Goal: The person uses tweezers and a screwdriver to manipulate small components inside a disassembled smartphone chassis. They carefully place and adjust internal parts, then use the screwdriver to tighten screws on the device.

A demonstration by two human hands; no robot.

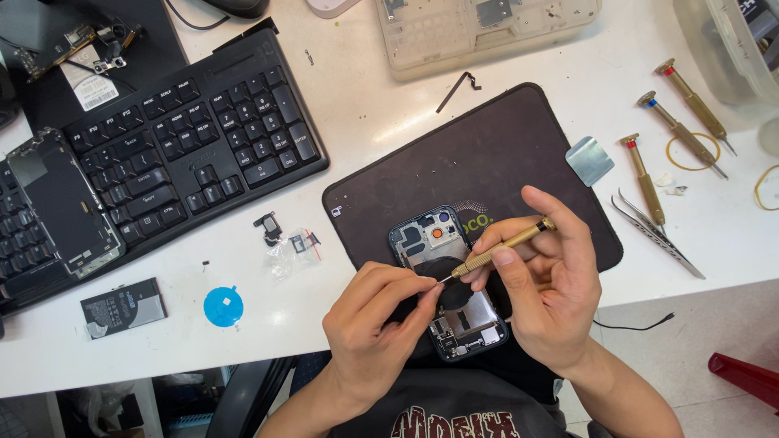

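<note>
Brass-handled screwdriver [503, 246], gripped in right hand [544, 284], slants down-left, tip meeting left hand [377, 320] fingertips over opened phone [450, 280]. Left hand pinches at that tip, contents indiscernible. Phone lies lengthwise on black mat [487, 154], directly beneath both hands.

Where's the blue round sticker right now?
In the head view, the blue round sticker lies on the white table, left of the left hand, just right of the loose battery and below the black keyboard.
</note>
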